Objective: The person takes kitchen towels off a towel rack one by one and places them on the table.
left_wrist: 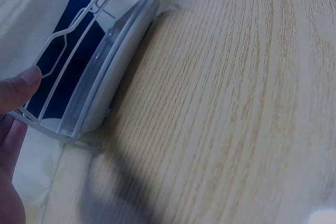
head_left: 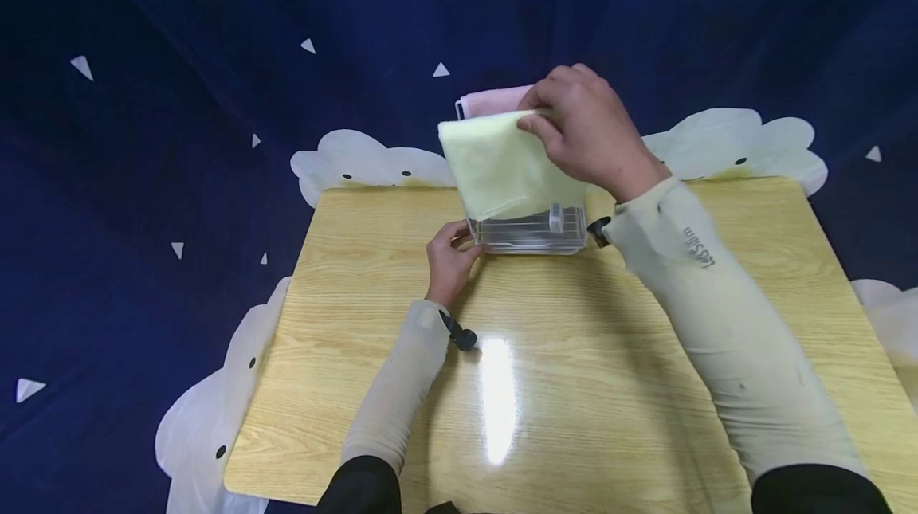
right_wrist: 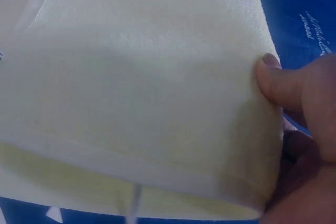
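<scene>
My right hand (head_left: 584, 127) pinches a pale yellow cloth (head_left: 505, 167) by its upper right edge, thumb in front. The folded cloth hangs over the front of a white wire rack (head_left: 531, 235); in the right wrist view its layered lower edge shows beside my thumb. Behind it a pink cloth (head_left: 495, 102) hangs over the rack's back bar. My left hand (head_left: 452, 263) grips the rack's near left corner. In the left wrist view the thumb lies against the rack's wires (left_wrist: 55, 85), with other fingers behind. The cloth covers much of the rack.
The rack stands near the far edge of a wooden table (head_left: 373, 275). White cloud-shaped cutouts (head_left: 373, 159) line the table's edge, and a dark blue curtain (head_left: 201, 84) hangs behind. Small cameras (head_left: 462, 336) are strapped to both wrists.
</scene>
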`<move>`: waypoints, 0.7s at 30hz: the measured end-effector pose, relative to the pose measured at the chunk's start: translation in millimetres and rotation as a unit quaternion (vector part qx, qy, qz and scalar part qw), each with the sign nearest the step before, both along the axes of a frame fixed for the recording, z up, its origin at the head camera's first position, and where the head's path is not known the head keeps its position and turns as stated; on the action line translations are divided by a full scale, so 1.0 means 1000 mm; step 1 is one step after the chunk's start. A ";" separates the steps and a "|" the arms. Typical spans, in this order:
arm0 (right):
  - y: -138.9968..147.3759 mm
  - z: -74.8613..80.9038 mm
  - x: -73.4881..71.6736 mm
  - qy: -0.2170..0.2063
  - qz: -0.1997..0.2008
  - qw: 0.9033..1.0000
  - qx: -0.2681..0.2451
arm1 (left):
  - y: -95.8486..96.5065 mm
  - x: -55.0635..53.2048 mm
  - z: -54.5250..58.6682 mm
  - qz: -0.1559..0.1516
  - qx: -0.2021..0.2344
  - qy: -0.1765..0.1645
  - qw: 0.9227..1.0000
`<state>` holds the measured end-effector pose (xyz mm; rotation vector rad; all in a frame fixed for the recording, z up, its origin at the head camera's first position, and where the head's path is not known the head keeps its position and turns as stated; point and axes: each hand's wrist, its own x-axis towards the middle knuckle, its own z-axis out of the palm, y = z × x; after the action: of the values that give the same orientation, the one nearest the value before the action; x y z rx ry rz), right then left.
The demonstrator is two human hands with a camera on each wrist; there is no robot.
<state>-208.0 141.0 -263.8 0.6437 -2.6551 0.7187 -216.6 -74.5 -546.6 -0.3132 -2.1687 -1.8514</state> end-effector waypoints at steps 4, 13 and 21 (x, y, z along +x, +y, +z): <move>-0.001 0.008 0.002 0.011 0.001 1.000 -0.005 | -0.001 0.000 -0.001 -0.002 0.006 -0.008 1.000; -0.005 0.023 0.006 0.014 -0.007 1.000 -0.003 | 0.000 -0.002 -0.004 0.001 0.019 -0.011 1.000; -0.006 0.038 0.008 0.023 -0.013 1.000 -0.003 | -0.001 -0.003 -0.003 -0.006 0.020 -0.016 1.000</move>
<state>-200.1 134.7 -225.4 0.6161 -2.6136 0.6975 -219.5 -75.6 -549.4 -0.2910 -2.1518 -1.9181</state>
